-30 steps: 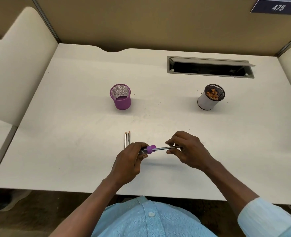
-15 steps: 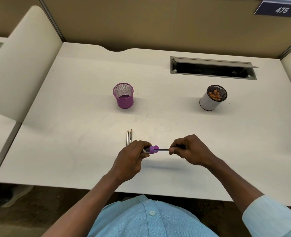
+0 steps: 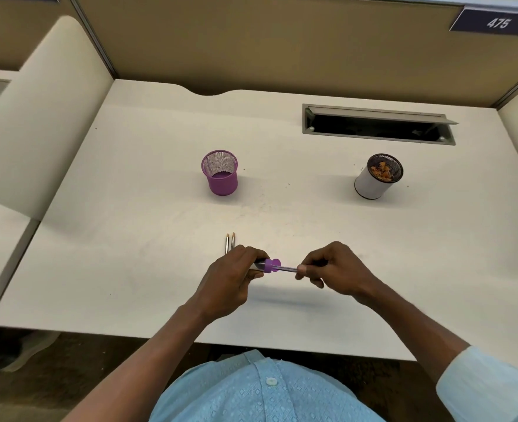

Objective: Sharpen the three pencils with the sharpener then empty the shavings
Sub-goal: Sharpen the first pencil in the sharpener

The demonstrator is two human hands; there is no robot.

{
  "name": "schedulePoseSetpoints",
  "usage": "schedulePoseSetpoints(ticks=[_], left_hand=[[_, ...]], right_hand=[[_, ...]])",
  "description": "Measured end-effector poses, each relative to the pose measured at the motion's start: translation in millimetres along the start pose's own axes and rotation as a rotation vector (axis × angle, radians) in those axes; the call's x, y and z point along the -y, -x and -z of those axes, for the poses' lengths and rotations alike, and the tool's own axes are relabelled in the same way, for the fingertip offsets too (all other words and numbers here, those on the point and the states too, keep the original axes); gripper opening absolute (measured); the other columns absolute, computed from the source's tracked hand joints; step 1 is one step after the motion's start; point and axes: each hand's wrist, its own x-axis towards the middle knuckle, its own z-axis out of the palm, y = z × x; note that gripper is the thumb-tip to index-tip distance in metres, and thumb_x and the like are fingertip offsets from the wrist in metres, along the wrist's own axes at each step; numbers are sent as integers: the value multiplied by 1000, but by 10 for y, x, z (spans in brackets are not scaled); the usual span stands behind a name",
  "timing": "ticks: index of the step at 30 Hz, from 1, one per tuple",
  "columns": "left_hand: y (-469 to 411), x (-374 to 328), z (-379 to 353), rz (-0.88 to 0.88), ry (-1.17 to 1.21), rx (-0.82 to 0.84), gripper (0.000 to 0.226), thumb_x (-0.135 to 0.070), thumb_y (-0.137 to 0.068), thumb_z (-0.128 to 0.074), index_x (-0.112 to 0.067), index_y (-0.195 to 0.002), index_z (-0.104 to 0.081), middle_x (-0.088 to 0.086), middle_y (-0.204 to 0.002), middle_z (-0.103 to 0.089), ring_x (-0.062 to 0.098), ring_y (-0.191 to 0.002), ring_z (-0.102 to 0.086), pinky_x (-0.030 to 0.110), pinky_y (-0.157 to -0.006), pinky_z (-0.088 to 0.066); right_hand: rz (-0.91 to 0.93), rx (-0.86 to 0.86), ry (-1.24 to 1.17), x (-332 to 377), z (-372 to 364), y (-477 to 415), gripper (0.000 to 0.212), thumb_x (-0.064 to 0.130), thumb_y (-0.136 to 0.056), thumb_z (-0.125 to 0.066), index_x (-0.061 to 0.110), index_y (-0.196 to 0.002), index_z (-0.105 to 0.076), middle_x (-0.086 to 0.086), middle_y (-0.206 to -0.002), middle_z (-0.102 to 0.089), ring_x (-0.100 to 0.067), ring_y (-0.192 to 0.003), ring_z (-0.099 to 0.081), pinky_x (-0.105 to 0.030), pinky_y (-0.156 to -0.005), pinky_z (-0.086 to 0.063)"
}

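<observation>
The left hand [image 3: 232, 277] is pinching the purple sharpener [image 3: 271, 265] while the right hand [image 3: 332, 268] is gripping the third pencil [image 3: 288, 268] in it above the desk [image 3: 129, 239], two sharpened pencils [image 3: 230, 241] are lying beside, and emptying seems left.

- An office cubicle: tan fabric-covered partition walls [image 3: 251, 47] close in the back of the desk, with metal trim strips at the corners.
- A dark blue rectangular number plate [image 3: 495, 23] reading "475" is fixed to the top of the partition, marking a numbered workstation.
- The cream laminate desk top [image 3: 129, 208] has a grey metal cable-access slot [image 3: 376, 124] with a hinged flap set into it near the back.
- A cream rounded side divider panel [image 3: 38, 123] separates it from a neighbouring desk of the same kind on the left.
- A purple wire-mesh pencil cup [image 3: 220, 173] stands on the desk.
</observation>
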Motion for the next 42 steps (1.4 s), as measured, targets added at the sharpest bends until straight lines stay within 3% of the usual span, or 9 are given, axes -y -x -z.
schedulePoseSetpoints(ticks=[4, 11, 15, 18, 23, 27, 32, 34, 42], left_hand=[[-35, 40, 63, 13, -3, 1, 33, -4, -97, -70, -23, -123, -62, -11, -109, -67, 13, -94, -60, 40, -76, -58], [-107, 11, 78, 35, 21, 54, 33, -6, -100, -69, -26, -125, -60, -12, -112, -69, 6, -91, -59, 33, -80, -57], [-67, 16, 59, 2, 12, 70, 38, -4, -97, -68, -28, -125, -58, -9, -112, -69, 16, -97, -67, 43, -80, -60], [-21, -21, 25, -6, 33, 61, 40, -2, -97, -69, -29, -124, -58, -12, -110, -66, 8, -93, -62, 38, -79, -59], [-20, 22, 23, 51, 70, 47, 34, -5, -99, -68, -27, -123, -60, -14, -107, -67, 7, -91, -61, 39, -80, -58], [-34, -41, 13, 49, 74, 43, 33, -3, -99, -68, -25, -123, -61, -15, -106, -67, 5, -90, -60, 37, -80, -58], [-46, -18, 55, 17, 2, 73, 37, -5, -98, -70, -29, -124, -59, -10, -111, -68, 13, -96, -65, 40, -79, -60], [-52, -29, 56, 15, 5, 71, 40, -2, -97, -70, -28, -124, -59, -10, -111, -67, 10, -95, -63, 37, -79, -59], [-123, -59, 86, 44, 3, 81, 34, -4, -99, -69, -24, -125, -60, -8, -113, -70, 13, -97, -66, 40, -81, -59]], right_hand=[[-35, 54, -110, 35, -22, 13, 8, 26, -92, -79, 21, -87, -82, 0, -65, -73, -7, -52, -49, -19, -55, -40], [351, -398, 346, -128, -171, 50, 7, 34, -86, -81, 28, -82, -80, 14, -61, -65, 4, -51, -47, -24, -52, -38], [-27, -2, -88, 10, -27, 53, 18, 26, -94, -77, 19, -79, -84, 4, -52, -53, -13, -52, -38, -27, -54, -33], [-136, 183, -126, 43, 74, 55, 20, 29, -96, -74, 18, -83, -84, -5, -57, -66, -18, -55, -41, -23, -54, -34], [186, -156, 111, -86, -67, 59, 9, 28, -82, -88, 25, -82, -79, 10, -70, -74, -10, -61, -61, -25, -61, -47], [323, -353, 302, -119, -125, 73, 8, 35, -86, -78, 29, -81, -80, 13, -57, -64, -13, -51, -55, -28, -52, -44], [-228, 119, -196, 115, 45, 25, 20, 24, -96, -74, 13, -81, -84, -5, -58, -60, -15, -52, -37, -23, -50, -29], [-227, 171, -229, 100, 69, 29, 18, 23, -96, -75, 12, -84, -83, -8, -63, -64, -16, -56, -41, -22, -52, -32], [290, -378, 346, -142, -183, 89, 13, 39, -82, -81, 27, -79, -77, 12, -55, -59, -11, -50, -50, -29, -52, -42]])
